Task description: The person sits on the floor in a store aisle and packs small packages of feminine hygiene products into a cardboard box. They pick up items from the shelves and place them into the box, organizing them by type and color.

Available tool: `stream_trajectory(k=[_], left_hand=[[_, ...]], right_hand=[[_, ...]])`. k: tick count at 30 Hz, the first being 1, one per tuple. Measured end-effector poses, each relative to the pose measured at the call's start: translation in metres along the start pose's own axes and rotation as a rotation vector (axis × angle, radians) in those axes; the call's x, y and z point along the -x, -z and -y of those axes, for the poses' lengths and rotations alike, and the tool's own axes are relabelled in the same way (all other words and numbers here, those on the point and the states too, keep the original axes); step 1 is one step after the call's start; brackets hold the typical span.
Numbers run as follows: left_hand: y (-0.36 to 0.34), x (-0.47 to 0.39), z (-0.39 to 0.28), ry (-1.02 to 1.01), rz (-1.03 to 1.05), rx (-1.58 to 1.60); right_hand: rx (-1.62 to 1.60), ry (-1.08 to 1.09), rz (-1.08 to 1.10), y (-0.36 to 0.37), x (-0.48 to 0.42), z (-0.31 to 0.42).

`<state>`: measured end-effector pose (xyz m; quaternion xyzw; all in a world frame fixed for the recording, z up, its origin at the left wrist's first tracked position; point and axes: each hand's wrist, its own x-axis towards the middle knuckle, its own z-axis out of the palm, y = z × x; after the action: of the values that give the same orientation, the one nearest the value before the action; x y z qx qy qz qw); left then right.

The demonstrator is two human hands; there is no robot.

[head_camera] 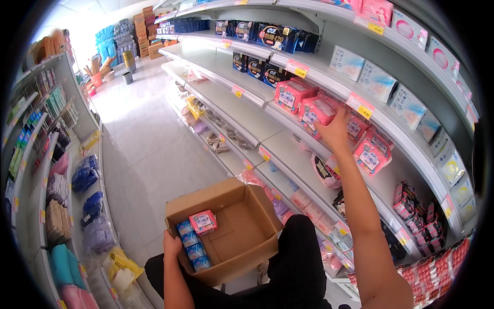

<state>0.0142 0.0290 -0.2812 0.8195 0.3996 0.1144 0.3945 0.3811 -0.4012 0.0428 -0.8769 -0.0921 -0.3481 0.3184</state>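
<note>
My left hand [172, 245] grips the left wall of an open cardboard box [240, 265] that rests on my legs. Inside the box, a pink pack of sanitary pads [203, 223] lies by a row of several small blue packs [195, 247] along the left side. The rest of the box's bottom is bare. My right hand [335, 129] reaches to the shelf on the right, with thumb and fingers around a pink pack [314, 112]. More pink packs [372, 151] stand on both sides of it on that shelf, some partly hidden by my hand.
Dark blue packs [254, 70] stand farther along the same shelf [227, 77]. White-and-blue boxes [376, 81] line the shelf above, whose edge with price tags [361, 106] overhangs my right hand. Bagged goods fill shelves on the left [85, 174]. The tiled aisle [131, 146] runs ahead towards stacked cartons [143, 33].
</note>
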Motion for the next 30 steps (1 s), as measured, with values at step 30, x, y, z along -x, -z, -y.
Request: stream_trajectory(k=[30], left_hand=[[-0.002,-0.004,-0.003,0.102,-0.043,-0.057]], right_hand=[[-0.356,0.765,1.091,-0.165,0.398,0.07]])
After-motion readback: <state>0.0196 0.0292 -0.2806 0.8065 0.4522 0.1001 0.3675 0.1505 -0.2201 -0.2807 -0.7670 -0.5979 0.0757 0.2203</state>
